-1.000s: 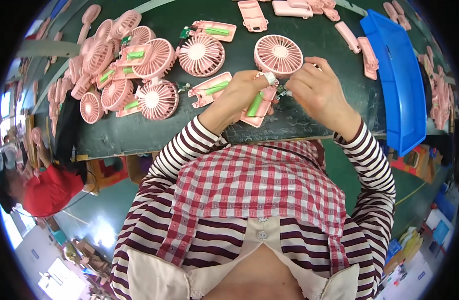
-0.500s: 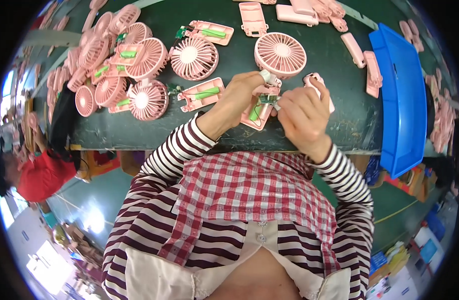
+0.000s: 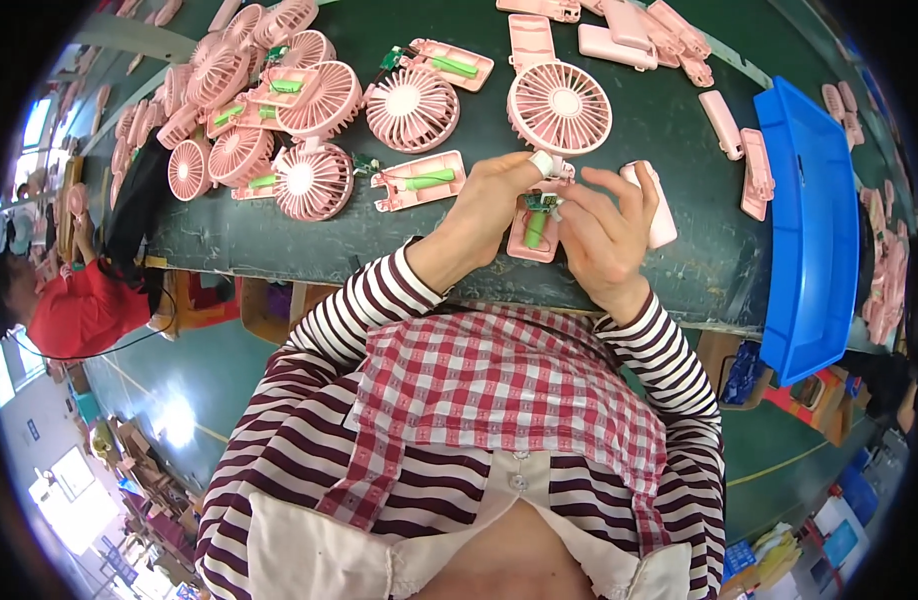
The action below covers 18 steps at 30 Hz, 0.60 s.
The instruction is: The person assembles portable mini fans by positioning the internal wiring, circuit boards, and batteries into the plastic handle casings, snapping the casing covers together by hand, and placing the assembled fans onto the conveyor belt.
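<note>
A pink handheld fan lies in front of me, its round grille (image 3: 561,105) pointing away. Its open handle shell (image 3: 532,243) holds a green battery (image 3: 535,229). My left hand (image 3: 476,212) is closed on the fan's neck, a white cover (image 3: 542,163) on its thumb. At the top of the shell sits a small green circuit board (image 3: 541,203) with thin wires. My right hand (image 3: 607,232) pinches at the board's right edge, its upper fingers lifted and bent; the exact contact is partly hidden. Beside that hand lies a pink handle cover (image 3: 651,206).
Pink fans (image 3: 321,98) pile up at the left. Nearer lie another fan (image 3: 412,108) and an open shell with a battery (image 3: 420,181). Pink covers (image 3: 619,46) lie at the back right, a blue tray (image 3: 817,240) at the right edge. A person in red (image 3: 84,310) sits far left.
The open handle has swung straighter under the grille. My right hand's upper fingers have lifted and spread from their tighter curl. The whole view has shifted slightly.
</note>
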Each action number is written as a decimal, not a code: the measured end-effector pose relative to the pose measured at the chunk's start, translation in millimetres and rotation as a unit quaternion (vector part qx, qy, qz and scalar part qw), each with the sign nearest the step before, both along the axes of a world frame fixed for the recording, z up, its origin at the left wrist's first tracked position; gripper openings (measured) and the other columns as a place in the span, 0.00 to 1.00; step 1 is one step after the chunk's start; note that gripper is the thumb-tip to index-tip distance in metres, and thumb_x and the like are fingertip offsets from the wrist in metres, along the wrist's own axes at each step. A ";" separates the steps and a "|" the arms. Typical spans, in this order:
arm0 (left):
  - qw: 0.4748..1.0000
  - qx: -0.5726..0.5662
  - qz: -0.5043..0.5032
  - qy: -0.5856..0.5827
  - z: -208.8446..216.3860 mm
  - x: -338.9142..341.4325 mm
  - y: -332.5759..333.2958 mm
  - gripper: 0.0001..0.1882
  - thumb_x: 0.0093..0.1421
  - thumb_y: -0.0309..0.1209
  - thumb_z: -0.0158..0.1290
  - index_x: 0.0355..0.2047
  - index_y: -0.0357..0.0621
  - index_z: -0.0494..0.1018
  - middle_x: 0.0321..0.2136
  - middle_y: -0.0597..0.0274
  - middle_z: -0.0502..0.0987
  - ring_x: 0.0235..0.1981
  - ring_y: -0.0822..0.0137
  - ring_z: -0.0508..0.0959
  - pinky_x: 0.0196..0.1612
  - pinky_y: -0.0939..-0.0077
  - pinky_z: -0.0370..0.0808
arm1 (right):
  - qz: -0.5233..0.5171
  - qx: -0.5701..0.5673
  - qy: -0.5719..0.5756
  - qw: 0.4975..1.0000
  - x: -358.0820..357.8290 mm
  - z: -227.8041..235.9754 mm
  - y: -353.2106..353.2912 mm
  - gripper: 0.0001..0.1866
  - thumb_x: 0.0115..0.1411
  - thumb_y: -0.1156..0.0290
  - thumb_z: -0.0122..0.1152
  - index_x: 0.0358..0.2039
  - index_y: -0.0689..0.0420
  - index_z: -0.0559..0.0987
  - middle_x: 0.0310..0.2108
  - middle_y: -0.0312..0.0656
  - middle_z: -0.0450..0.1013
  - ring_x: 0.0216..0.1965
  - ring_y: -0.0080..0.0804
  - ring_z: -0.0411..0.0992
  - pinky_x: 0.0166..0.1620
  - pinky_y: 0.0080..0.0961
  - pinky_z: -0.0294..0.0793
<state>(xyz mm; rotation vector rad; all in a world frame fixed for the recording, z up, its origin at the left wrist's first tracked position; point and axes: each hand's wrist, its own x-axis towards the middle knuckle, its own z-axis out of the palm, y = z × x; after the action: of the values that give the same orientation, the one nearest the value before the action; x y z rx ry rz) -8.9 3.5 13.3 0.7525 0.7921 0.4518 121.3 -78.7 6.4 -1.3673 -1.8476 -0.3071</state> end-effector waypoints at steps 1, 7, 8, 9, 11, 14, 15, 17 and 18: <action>1.000 -0.001 -0.001 0.000 -1.7 -1.0 -0.6 0.15 0.61 0.33 0.42 0.41 0.34 0.70 0.34 0.57 0.74 0.32 0.70 0.75 0.34 0.77 0.75 | 0.004 -0.021 0.006 1.000 1.8 1.2 0.0 0.10 0.38 0.79 0.60 0.25 0.59 0.74 0.30 0.39 0.73 0.40 0.41 0.69 0.54 0.48 0.56; 0.999 -0.030 -0.011 -0.011 -5.7 -5.4 3.9 0.14 0.60 0.31 0.42 0.38 0.31 0.69 0.33 0.58 0.74 0.33 0.69 0.75 0.39 0.75 0.73 | 0.054 -0.087 0.125 0.987 4.6 0.0 2.0 0.09 0.44 0.84 0.57 0.28 0.66 0.72 0.35 0.48 0.71 0.36 0.41 0.70 0.40 0.30 0.70; 0.999 -0.046 -0.010 -0.005 -6.1 -6.5 4.4 0.13 0.60 0.31 0.42 0.38 0.32 0.69 0.33 0.58 0.74 0.34 0.68 0.75 0.39 0.74 0.73 | 0.045 -0.100 0.147 0.983 4.0 3.1 2.9 0.08 0.44 0.85 0.55 0.29 0.66 0.72 0.36 0.48 0.70 0.36 0.40 0.70 0.38 0.28 0.70; 0.998 -0.063 -0.009 0.000 -6.5 -6.9 5.1 0.13 0.60 0.30 0.41 0.38 0.32 0.69 0.33 0.57 0.73 0.34 0.68 0.75 0.39 0.73 0.73 | 0.036 -0.112 0.169 0.979 3.7 4.6 3.6 0.08 0.45 0.85 0.54 0.29 0.67 0.71 0.37 0.48 0.70 0.35 0.39 0.71 0.37 0.25 0.70; 0.997 -0.072 -0.018 -0.011 -5.7 -5.8 6.3 0.14 0.61 0.31 0.38 0.41 0.33 0.66 0.37 0.56 0.73 0.37 0.66 0.74 0.42 0.70 0.72 | 0.038 -0.127 0.181 0.975 6.4 3.7 4.9 0.08 0.46 0.86 0.53 0.30 0.67 0.71 0.37 0.47 0.69 0.36 0.38 0.70 0.38 0.23 0.70; 0.993 -0.111 -0.016 -0.047 -6.9 -6.5 6.7 0.17 0.62 0.32 0.35 0.44 0.34 0.64 0.40 0.56 0.72 0.41 0.65 0.73 0.47 0.68 0.70 | 0.042 -0.151 0.202 0.967 8.0 4.1 6.6 0.08 0.46 0.87 0.52 0.30 0.67 0.71 0.36 0.45 0.68 0.37 0.36 0.70 0.38 0.23 0.70; 0.992 -0.112 -0.022 -0.052 -10.3 -6.7 7.5 0.17 0.62 0.33 0.33 0.45 0.34 0.63 0.41 0.56 0.71 0.42 0.64 0.73 0.48 0.68 0.69 | 0.043 -0.152 0.202 0.967 8.6 4.3 6.9 0.08 0.46 0.87 0.52 0.30 0.67 0.71 0.36 0.45 0.68 0.37 0.36 0.70 0.38 0.23 0.70; 0.991 -0.115 -0.031 -0.058 -9.8 -5.7 7.2 0.18 0.62 0.33 0.32 0.46 0.34 0.62 0.43 0.55 0.71 0.43 0.64 0.72 0.49 0.68 0.68 | 0.052 -0.143 0.199 0.968 10.6 4.0 6.9 0.07 0.47 0.87 0.51 0.29 0.67 0.71 0.37 0.45 0.68 0.36 0.35 0.70 0.38 0.22 0.70; 0.991 -0.115 -0.032 -0.060 -6.7 -5.0 6.8 0.18 0.62 0.32 0.32 0.47 0.34 0.62 0.43 0.55 0.71 0.43 0.64 0.72 0.49 0.68 0.68 | 0.052 -0.143 0.199 0.968 10.9 4.2 6.1 0.07 0.47 0.87 0.51 0.29 0.67 0.71 0.37 0.45 0.68 0.36 0.35 0.70 0.38 0.22 0.70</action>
<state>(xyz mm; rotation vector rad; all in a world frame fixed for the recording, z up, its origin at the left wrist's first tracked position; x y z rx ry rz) -13.8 10.3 6.5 0.5287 0.6915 0.3386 132.2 -72.6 10.6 -1.3943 -1.6545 0.2828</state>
